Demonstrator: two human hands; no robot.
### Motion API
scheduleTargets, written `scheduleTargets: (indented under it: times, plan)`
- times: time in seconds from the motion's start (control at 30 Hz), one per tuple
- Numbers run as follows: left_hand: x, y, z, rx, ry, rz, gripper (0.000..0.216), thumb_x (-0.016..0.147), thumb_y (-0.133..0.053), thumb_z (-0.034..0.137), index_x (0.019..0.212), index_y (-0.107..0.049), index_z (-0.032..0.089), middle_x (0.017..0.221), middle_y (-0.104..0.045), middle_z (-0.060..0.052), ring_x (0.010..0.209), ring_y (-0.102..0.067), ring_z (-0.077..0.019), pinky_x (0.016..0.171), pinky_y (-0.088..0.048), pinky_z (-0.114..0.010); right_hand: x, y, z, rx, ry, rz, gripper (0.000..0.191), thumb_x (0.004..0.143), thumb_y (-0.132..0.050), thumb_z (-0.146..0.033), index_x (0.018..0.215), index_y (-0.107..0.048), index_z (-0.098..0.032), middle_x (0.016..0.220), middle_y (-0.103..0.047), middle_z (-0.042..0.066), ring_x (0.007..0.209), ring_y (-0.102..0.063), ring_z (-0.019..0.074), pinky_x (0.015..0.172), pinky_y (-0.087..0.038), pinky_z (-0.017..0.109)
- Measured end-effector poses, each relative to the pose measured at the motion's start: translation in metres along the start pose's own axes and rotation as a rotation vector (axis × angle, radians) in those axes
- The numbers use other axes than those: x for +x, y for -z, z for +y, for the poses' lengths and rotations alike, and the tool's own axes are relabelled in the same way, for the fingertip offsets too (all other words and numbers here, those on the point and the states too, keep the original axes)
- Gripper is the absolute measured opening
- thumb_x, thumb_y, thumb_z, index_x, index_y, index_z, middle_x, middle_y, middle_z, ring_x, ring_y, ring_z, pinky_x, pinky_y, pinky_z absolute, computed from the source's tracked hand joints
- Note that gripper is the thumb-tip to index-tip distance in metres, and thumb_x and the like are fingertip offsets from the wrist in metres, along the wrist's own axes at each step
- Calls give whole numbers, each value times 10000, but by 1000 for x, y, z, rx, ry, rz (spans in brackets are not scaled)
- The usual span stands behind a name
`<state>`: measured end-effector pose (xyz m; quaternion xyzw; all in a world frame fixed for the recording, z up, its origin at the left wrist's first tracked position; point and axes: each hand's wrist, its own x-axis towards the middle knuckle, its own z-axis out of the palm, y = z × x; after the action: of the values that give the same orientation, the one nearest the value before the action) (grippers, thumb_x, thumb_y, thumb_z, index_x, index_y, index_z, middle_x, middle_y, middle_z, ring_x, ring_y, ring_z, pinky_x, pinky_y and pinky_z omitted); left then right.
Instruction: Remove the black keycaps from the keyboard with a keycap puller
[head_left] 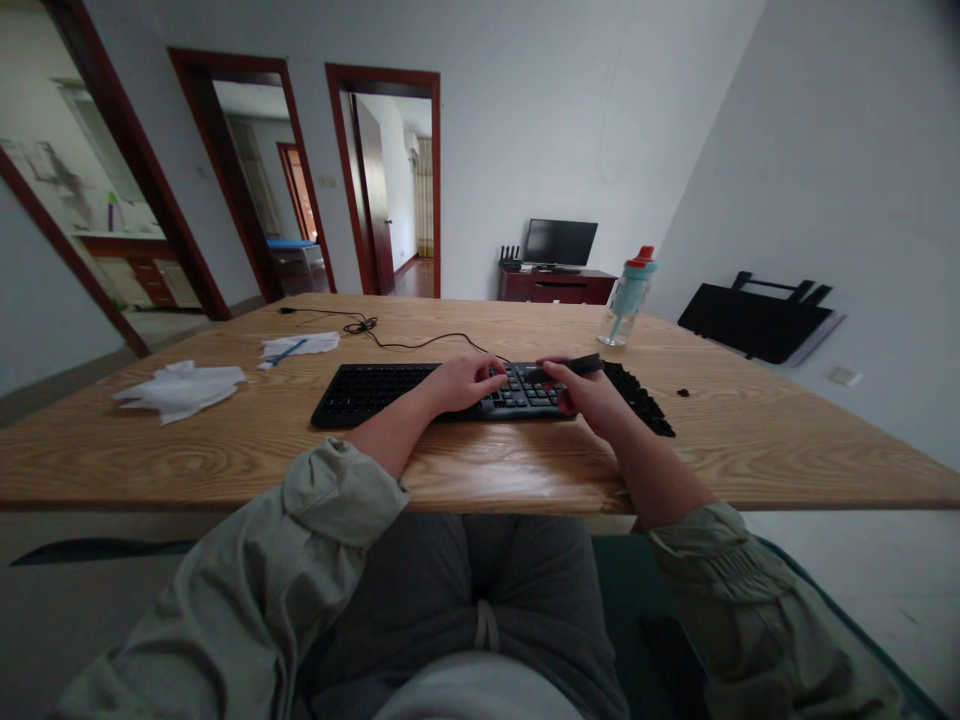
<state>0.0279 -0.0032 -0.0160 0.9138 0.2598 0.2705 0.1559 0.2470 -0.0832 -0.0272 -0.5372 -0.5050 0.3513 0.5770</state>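
A black keyboard [375,390] lies on the wooden table in front of me. My left hand [466,382] rests over its middle, fingers bent and thumb apart, with nothing visible in it. My right hand [581,390] is closed around a dark, stick-like tool [585,365] above the keyboard's right part. The tool's thin end points left toward the keys; its exact kind is unclear. Just right of the keyboard spreads a patch of small black pieces [637,400], which look like loose keycaps. One small dark piece [682,393] lies apart from them.
A clear bottle with a red lid [630,300] stands at the back right. Crumpled white tissue [184,388] lies on the left. Behind it, a blue stick [285,354] rests on another tissue [319,343]. The black cable [420,344] runs along the table's back.
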Motion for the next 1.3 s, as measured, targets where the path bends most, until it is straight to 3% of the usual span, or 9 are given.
scheduleTargets:
  times: [0.2,0.4,0.67,1.07,1.3]
  plan:
    - [0,1,-3,-7,-6,15,360,904,-513,448,1037,-694,165,723,-618,-12,661,-536,-139,610,-371,-264,-1,2,0,-72,-32,-58,395,812,-661,-459,1122,-672,-214,893,-738,73,407,-513,85,373,-400,232]
    - [0,1,-3,-18,0,17,348,907,-515,429,1038,-697,164,723,-620,-10,667,-536,-137,609,-366,-260,1,2,3,-89,56,-42,312,724,-732,-453,892,-622,-215,654,-631,-5,432,-458,93,379,-334,225]
    - [0,3,-2,5,7,15,364,912,-502,439,1028,-702,157,693,-600,-9,642,-519,-136,585,-342,-259,7,6,8,-113,0,-59,254,683,-720,-369,784,-545,-215,524,-436,-64,458,-387,91,416,-261,226]
    - [-1,4,-2,-8,-13,11,348,914,-502,432,1015,-697,162,714,-615,-9,649,-532,-137,604,-355,-267,6,8,11,-282,106,-148,289,687,-700,-424,804,-550,-206,617,-493,-41,585,-423,119,535,-314,258]
    - [-1,1,-1,20,3,0,340,905,-514,423,1003,-709,163,730,-639,-19,663,-544,-139,603,-368,-257,11,9,14,-345,192,-123,317,725,-670,-490,817,-565,-206,623,-484,-35,613,-441,141,573,-360,283]
